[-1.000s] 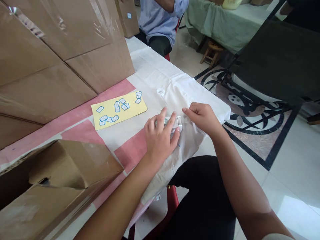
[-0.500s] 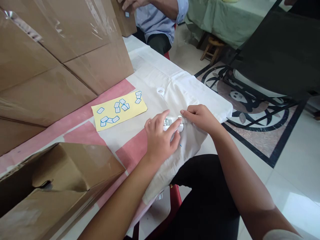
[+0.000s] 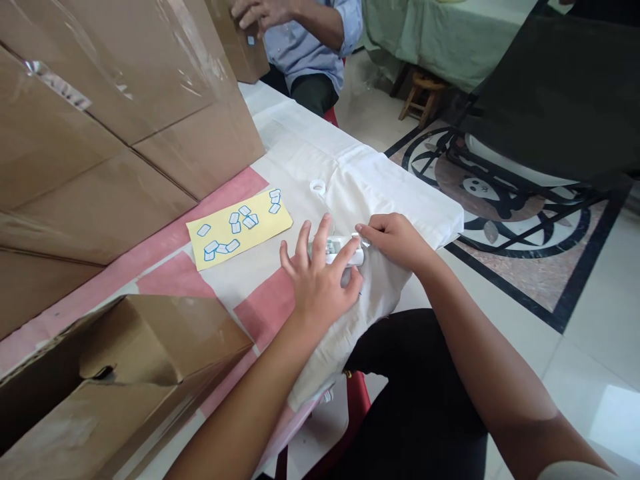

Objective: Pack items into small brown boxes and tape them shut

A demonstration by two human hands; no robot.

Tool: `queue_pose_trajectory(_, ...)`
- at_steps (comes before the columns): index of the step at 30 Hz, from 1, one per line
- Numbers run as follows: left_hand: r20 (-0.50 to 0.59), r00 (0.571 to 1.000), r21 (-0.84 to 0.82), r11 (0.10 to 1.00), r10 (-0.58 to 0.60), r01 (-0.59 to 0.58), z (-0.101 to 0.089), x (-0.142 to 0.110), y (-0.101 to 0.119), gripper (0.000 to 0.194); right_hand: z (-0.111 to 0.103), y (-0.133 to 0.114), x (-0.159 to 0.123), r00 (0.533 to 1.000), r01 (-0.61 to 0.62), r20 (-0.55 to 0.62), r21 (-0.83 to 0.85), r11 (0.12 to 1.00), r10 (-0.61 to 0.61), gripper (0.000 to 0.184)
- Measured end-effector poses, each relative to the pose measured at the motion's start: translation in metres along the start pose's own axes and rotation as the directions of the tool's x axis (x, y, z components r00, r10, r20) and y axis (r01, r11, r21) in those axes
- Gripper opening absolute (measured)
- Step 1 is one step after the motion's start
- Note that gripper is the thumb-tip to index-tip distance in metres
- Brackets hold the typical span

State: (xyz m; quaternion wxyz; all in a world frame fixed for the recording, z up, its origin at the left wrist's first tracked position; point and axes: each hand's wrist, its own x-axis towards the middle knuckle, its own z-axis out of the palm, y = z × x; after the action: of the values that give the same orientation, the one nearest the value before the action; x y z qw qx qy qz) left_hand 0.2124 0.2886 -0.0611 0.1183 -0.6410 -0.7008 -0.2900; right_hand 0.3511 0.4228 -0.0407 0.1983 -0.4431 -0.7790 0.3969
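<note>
A small white device [image 3: 336, 249] in a clear wrapper lies on the white cloth [image 3: 395, 193] near the table's front edge. My left hand [image 3: 320, 287] rests over the device with fingers spread flat, pressing it down. Beside it, my right hand [image 3: 395, 237] pinches the wrapper's right end between thumb and fingertips. To the left lies a yellow sheet [image 3: 240, 227] carrying several small blue-edged white stickers [image 3: 235, 219].
Large taped cardboard boxes [image 3: 125, 113] wall the left side, and an opened box [image 3: 125, 360] sits at the lower left. A white tape ring [image 3: 317, 187] lies on the cloth. Another person [image 3: 305, 40] sits at the far end, a hand on a box. A dark chair [image 3: 540, 113] stands on the right.
My right hand has closed in on the device's right end and pinched the wrapper. My left fingers have spread flatter. The other person's hand has come into view on the far box.
</note>
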Motion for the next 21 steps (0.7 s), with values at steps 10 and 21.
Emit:
queue_pose_trajectory(10, -0.113, 0.991, -0.049, 0.996, 0.07, -0.076, 0.0052, 0.0008, -0.0053, 0.027, -0.002, -0.002, -0.0021, 1.0, -0.018, -0.007, 0.014, 1.0, 0.019, 0.051)
queue_pose_trajectory(21, -0.168, 0.984, -0.023, 0.998, 0.057, -0.062, 0.0069, 0.0003, -0.0058, 0.016, -0.0063, 0.0036, -0.0025, 0.998, 0.004, -0.065, 0.071, 0.997, 0.0, 0.047)
